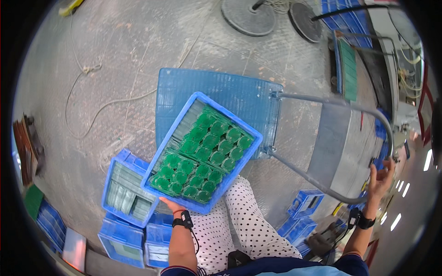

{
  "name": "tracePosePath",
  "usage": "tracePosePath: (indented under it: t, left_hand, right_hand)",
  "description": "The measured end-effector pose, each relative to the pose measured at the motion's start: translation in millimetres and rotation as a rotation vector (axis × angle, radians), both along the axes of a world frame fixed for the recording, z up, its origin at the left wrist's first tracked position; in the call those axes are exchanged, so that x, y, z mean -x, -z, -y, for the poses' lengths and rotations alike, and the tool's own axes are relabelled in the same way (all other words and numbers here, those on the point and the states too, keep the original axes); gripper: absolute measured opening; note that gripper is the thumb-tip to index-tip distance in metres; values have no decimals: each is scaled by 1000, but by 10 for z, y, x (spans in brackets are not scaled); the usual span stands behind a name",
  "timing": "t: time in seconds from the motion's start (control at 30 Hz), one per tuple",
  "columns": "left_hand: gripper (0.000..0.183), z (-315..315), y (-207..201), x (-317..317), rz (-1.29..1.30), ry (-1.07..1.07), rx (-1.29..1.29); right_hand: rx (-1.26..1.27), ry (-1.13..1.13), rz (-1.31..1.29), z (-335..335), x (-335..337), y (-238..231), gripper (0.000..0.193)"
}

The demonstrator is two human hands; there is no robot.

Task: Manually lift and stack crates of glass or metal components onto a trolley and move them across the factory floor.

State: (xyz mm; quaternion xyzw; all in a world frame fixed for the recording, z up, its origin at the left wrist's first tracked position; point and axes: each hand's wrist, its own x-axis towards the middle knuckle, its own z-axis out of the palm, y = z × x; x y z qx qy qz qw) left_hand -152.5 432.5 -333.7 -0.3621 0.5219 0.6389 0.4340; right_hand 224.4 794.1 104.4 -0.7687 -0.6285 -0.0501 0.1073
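Head cam, blue crate [231, 175], rnd grn pcs [203, 154]

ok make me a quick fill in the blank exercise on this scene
The crate at the left hand is coloured ____.
The round pieces inside it are coloured ____.
The metal handle is nearest the ____ hand.
The dotted trousers have a ____ background.
Missing words: blue; green; right; white.

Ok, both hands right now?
Left hand: at the blue crate, fingers mostly hidden; grip can't be told.
Right hand: at the grey trolley handle, thumb and fingers apart; grip can't be told.
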Motion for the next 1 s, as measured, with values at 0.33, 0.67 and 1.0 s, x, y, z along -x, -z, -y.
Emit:
tracePosePath:
  t: [0.33,0.67,1.0]
  left_hand:
    - [83,194,35,120,-124,130,110]
    - [87,782,362,286,-154,227,309]
    - [84,43,315,-1795,-172,-172,62]
  right_hand:
    - [319,70,-1115,543,-799,65,37]
    - [393,-193,-1698,579,-633,101,17]
    - [404,-58,-1749,1124,-394,98,31]
